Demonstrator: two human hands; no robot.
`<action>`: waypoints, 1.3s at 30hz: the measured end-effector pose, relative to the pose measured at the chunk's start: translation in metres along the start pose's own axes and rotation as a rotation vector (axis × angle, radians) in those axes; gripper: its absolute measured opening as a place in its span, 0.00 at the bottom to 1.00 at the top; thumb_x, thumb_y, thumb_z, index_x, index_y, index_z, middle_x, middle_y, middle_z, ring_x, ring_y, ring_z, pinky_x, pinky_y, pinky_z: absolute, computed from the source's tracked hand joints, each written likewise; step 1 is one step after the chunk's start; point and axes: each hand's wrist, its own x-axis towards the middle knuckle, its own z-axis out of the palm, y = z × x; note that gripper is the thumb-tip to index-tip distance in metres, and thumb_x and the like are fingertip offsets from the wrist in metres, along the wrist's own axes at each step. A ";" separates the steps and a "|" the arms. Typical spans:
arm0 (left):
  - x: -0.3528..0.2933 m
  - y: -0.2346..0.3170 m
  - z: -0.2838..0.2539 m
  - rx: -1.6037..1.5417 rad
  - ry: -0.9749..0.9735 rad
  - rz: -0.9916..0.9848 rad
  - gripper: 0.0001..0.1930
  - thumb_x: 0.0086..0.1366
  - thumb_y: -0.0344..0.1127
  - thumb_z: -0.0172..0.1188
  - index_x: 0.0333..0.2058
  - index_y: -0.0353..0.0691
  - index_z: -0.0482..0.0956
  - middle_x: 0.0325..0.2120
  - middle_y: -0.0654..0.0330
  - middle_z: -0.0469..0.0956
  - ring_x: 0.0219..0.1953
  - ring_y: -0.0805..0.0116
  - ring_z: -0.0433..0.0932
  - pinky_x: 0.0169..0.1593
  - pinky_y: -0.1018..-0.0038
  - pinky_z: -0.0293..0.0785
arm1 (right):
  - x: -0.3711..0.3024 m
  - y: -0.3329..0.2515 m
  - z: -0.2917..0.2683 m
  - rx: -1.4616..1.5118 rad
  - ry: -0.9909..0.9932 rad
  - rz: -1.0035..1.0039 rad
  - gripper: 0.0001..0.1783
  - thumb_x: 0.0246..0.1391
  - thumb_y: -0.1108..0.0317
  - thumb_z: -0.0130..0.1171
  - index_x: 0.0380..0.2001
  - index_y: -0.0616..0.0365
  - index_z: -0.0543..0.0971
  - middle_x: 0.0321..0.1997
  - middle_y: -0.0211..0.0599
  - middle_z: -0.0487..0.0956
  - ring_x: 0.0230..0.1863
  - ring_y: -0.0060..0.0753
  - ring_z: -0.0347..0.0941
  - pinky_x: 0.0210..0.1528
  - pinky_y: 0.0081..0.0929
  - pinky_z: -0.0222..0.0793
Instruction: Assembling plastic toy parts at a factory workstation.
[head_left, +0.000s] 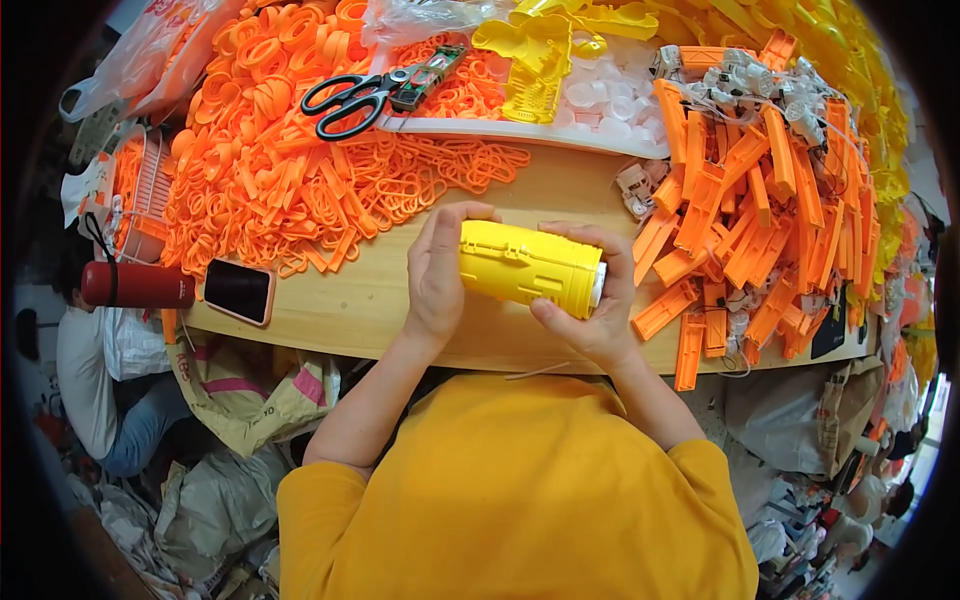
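Note:
Between both hands, just above the near middle of the wooden table, is a yellow plastic cylindrical casing (525, 265) lying sideways. Ridges and raised slots mark its surface, and a white round piece (599, 285) shows at its right end. My left hand (435, 280) is closed round the left end, its fingertips partly hidden behind the casing. At the other end, my right hand (610, 325) grips with the thumb on the near side and the fingers over the far side.
A heap of orange plastic rings and clips (290, 170) covers the far left. Black-handled scissors (355, 100) rest by a white tray (520, 127) of translucent caps (610, 100). Orange troughs with wired white parts (750, 200) crowd the right. A phone (238, 292) and red bottle (138, 285) lie left.

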 end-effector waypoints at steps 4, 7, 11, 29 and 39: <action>0.000 0.002 0.007 -0.003 0.047 -0.034 0.21 0.76 0.45 0.40 0.37 0.34 0.75 0.33 0.58 0.79 0.34 0.75 0.76 0.42 0.79 0.72 | -0.002 0.003 0.000 0.047 -0.015 0.006 0.36 0.43 0.73 0.68 0.54 0.56 0.62 0.54 0.52 0.71 0.59 0.43 0.67 0.60 0.40 0.64; 0.001 -0.002 0.010 0.000 0.061 0.004 0.21 0.75 0.44 0.41 0.35 0.34 0.76 0.33 0.58 0.79 0.34 0.75 0.76 0.41 0.79 0.72 | 0.001 0.004 -0.002 0.004 -0.012 -0.104 0.38 0.38 0.76 0.71 0.53 0.58 0.63 0.53 0.49 0.72 0.56 0.41 0.70 0.59 0.35 0.66; 0.001 -0.003 0.009 0.000 0.054 0.045 0.20 0.75 0.42 0.40 0.32 0.34 0.76 0.31 0.58 0.78 0.33 0.75 0.75 0.41 0.78 0.71 | 0.000 0.000 0.000 -0.128 -0.052 -0.196 0.37 0.41 0.73 0.69 0.54 0.57 0.62 0.52 0.54 0.71 0.56 0.46 0.69 0.57 0.39 0.67; 0.006 0.020 -0.003 0.298 -0.388 0.449 0.13 0.63 0.36 0.61 0.44 0.37 0.79 0.49 0.49 0.72 0.53 0.61 0.70 0.56 0.68 0.66 | 0.008 -0.005 -0.017 -0.294 -0.123 -0.309 0.37 0.40 0.68 0.72 0.51 0.57 0.63 0.51 0.57 0.73 0.53 0.46 0.71 0.54 0.38 0.68; -0.006 0.027 -0.013 0.276 -0.439 0.185 0.11 0.57 0.25 0.64 0.40 0.38 0.81 0.50 0.53 0.72 0.56 0.61 0.69 0.60 0.68 0.63 | 0.007 -0.012 -0.009 -0.239 -0.109 -0.239 0.36 0.38 0.69 0.72 0.51 0.59 0.64 0.50 0.54 0.73 0.52 0.45 0.72 0.54 0.37 0.68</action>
